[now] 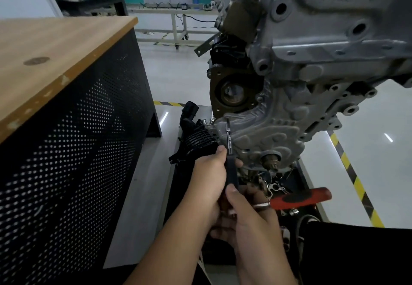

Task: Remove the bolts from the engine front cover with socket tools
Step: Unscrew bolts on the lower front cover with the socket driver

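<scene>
**Two hands on one socket driver at the lower front cover**

Two hands in view, both wrapped around one tool. Left hand (209, 180) grips the black handle of the socket driver (229, 151) high up, fingers curled round it. Right hand (247, 213) grips lower on the same handle, thumb laid up along it; its fingers are hidden behind the handle and the left hand.

One driver shaft, thin and metal, rises from the hands to the front cover (267, 133). Its tip sits on one bolt (227, 119) at the cover's upper left edge. The bolt head is too small to make out.

One red-and-black handled tool (301, 199) lies just right of the right hand, below the cover; its working end is hidden behind the hand.

Loose small metal parts (274, 187) lie under the cover, count unclear, dark and blurred.

One black plastic part (196, 137) sits left of the cover, touching the left hand's knuckles or just behind them, cannot tell which.

One wooden-topped bench (55, 50) with perforated black side stands well left of the cover, cut off by the frame's left edge.

Engine (334, 39) above the cover is cut off at top and right.
</scene>
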A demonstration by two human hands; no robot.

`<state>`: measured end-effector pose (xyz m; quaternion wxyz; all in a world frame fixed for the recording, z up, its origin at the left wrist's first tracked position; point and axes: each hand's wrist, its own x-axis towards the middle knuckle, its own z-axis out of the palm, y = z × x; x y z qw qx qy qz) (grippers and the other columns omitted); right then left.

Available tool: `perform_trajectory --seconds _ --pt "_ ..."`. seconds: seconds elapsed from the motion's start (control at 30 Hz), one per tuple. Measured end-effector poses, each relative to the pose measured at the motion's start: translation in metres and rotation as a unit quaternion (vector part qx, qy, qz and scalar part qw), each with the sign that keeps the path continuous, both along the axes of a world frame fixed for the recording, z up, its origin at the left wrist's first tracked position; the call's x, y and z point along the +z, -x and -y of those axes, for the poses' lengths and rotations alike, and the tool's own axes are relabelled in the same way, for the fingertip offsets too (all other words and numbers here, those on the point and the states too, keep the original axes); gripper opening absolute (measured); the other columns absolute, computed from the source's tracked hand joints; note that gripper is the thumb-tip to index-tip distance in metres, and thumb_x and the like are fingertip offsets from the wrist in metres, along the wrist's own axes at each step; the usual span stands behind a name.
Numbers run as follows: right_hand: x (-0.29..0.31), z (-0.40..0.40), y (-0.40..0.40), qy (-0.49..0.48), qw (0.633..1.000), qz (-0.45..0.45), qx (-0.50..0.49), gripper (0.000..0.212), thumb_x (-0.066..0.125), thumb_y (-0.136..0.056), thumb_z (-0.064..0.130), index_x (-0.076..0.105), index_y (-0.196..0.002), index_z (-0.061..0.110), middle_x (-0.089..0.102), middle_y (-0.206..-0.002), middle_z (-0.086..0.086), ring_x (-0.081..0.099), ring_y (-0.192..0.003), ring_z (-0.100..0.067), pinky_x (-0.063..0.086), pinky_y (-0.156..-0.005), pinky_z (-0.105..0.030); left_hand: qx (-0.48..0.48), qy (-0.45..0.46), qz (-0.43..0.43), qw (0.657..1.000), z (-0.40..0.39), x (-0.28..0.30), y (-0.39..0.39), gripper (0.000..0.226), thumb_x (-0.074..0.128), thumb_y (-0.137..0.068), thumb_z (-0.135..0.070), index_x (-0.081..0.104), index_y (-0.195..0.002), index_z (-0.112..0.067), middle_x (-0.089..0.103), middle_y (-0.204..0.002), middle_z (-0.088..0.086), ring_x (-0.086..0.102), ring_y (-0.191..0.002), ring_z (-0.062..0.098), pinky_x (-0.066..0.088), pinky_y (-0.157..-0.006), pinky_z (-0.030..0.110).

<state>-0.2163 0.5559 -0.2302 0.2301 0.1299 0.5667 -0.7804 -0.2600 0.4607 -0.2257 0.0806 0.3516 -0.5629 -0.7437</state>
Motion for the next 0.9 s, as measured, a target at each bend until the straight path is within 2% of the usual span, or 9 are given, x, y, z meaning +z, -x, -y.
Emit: perform_trajectory --seconds 0.07,0.17,0.23,0.33,0.43,0.53,0.7,0.77,0.9 --pt "0.001 0.003 0.003 0.033 0.999 0.009 -0.015 0.016 0.064 -0.097 0.006 0.073 -0.084 0.008 0.069 -0.066 -0.02 0.06 -0.046 -0.029 0.048 -0.04 -0.029 -0.024 0.064 -0.003 0.998 0.009 -0.002 -0.002 0.053 0.05 -0.101 -0.046 0.071 -0.065 -0.013 0.061 -0.056 0.003 0.055 -0.051 0.019 0.043 -0.052 0.022" --pt "0.005 0.007 0.007 0.077 0.996 0.015 -0.047 0.035 0.058 -0.095 -0.007 0.079 -0.075 0.013 0.072 -0.069 -0.02 0.058 -0.041 -0.024 0.046 -0.036 -0.027 0.017 0.136 0.003 0.991 0.02 -0.006 0.001 0.036 0.056 -0.099 -0.03 0.066 -0.073 -0.008 0.05 -0.047 -0.006 0.048 -0.041 0.01 0.035 -0.044 0.016" --pt "0.01 0.009 0.01 0.089 0.995 -0.005 -0.049 0.027 0.061 -0.094 -0.004 0.08 -0.09 0.015 0.073 -0.072 -0.018 0.053 -0.039 -0.022 0.041 -0.037 -0.026 0.046 0.036 0.017 0.998 0.027 -0.008 0.005 0.023 0.056 -0.094 -0.013 0.07 -0.077 -0.007 0.051 -0.049 -0.004 0.047 -0.036 0.008 0.037 -0.042 0.019" --pt "0.01 0.009 0.013 0.1 0.994 -0.021 -0.046 0.022 0.064 -0.094 0.0 0.08 -0.098 0.015 0.071 -0.076 -0.019 0.042 -0.038 -0.019 0.033 -0.039 -0.023 0.047 -0.11 0.007 0.993 0.03 -0.012 0.004 0.023 0.044 -0.093 0.004 0.067 -0.089 0.001 0.061 -0.058 0.008 0.054 -0.042 0.015 0.042 -0.038 0.023" --pt "0.009 0.01 0.009 0.123 0.992 -0.014 -0.038 0.023 0.062 -0.097 0.0 0.08 -0.1 0.013 0.072 -0.08 -0.018 0.041 -0.041 -0.017 0.031 -0.039 -0.022 0.084 -0.088 -0.021 0.992 0.032 -0.019 0.004 0.033 0.032 -0.093 0.012 0.064 -0.101 0.006 0.07 -0.07 0.018 0.065 -0.054 0.021 0.05 -0.044 0.026" --pt "0.012 0.011 0.005 0.136 0.99 -0.012 -0.04 0.024 0.06 -0.098 0.0 0.08 -0.103 0.013 0.072 -0.081 -0.018 0.042 -0.042 -0.015 0.032 -0.038 -0.022 0.099 -0.092 -0.048 0.99 0.031 -0.02 0.005 0.03 0.037 -0.095 0.016 0.062 -0.105 0.004 0.072 -0.094 0.027 0.076 -0.072 0.025 0.057 -0.057 0.026" --pt "0.012 0.01 -0.003 0.097 0.992 -0.055 -0.059 0.031 0.059 -0.097 -0.003 0.079 -0.108 0.019 0.075 -0.08 -0.016 0.042 -0.039 -0.014 0.032 -0.036 -0.021 0.12 -0.081 -0.091 0.985 0.035 -0.01 0.008 0.017 0.046 -0.1 0.009 0.06 -0.103 0.001 0.066 -0.103 0.025 0.077 -0.077 0.02 0.058 -0.062 0.021" --pt "0.011 0.01 -0.004 0.095 0.992 -0.057 -0.06 0.031 0.06 -0.097 -0.003 0.079 -0.108 0.019 0.075 -0.081 -0.018 0.042 -0.038 -0.013 0.033 -0.036 -0.021 0.141 -0.077 -0.118 0.98 0.036 -0.008 0.009 0.006 0.052 -0.101 0.001 0.058 -0.1 0.002 0.069 -0.094 0.023 0.077 -0.078 0.022 0.059 -0.063 0.023" --pt "0.005 0.005 -0.003 0.092 0.992 -0.047 -0.071 0.028 0.061 -0.094 -0.006 0.078 -0.106 0.014 0.073 -0.081 -0.025 0.04 -0.034 -0.017 0.032 -0.038 -0.02 0.145 -0.078 -0.153 0.974 0.042 -0.004 0.008 0.021 0.063 -0.099 -0.017 0.058 -0.089 0.001 0.074 -0.073 0.018 0.076 -0.072 0.021 0.058 -0.058 0.023"
